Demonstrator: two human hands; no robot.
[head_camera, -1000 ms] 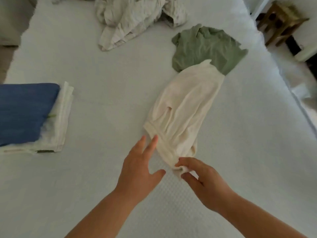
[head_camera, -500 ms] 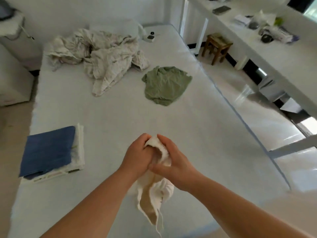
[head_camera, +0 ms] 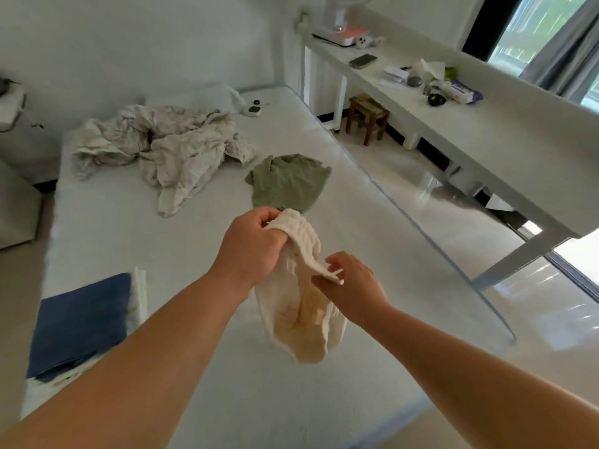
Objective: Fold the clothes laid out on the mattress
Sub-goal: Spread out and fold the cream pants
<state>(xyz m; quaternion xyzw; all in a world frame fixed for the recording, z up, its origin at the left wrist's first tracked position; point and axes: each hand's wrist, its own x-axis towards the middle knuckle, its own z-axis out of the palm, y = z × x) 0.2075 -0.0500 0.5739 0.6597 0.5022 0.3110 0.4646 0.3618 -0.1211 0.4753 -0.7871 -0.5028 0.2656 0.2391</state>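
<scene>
While the cream garment hangs in the air above the near part of the mattress, the left hand is clenched on its ribbed waistband, bunched at the top. Right hand, just at 4 o'clock of the left: its fingers are pinching the loose end of the waistband, thumb side hidden, so the grip looks light. Body of the garment droops below both hands, crumpled, not touching the bed as far as can be told.

Elsewhere on the mattress: green shirt lies spread and unfolded at 12 o'clock from the hands, well apart. Rumpled pale bedding heaped at 11 o'clock, far end. Folded stack at 9 o'clock, blue piece on top, white pieces beneath. Long white worktop runs along 2 o'clock, cluttered with small items; wooden stool under it.

Step in hand, by my reading: garment picked up and being sorted out by the waistband, ahead of any fold. No fold made on it yet.

Next move likely calls for drawing the hands apart along the waistband to pull it straight, a shake to let the fabric hang flat, then laying it down on the bare mattress near 6 o'clock. Green shirt is still to be folded.
</scene>
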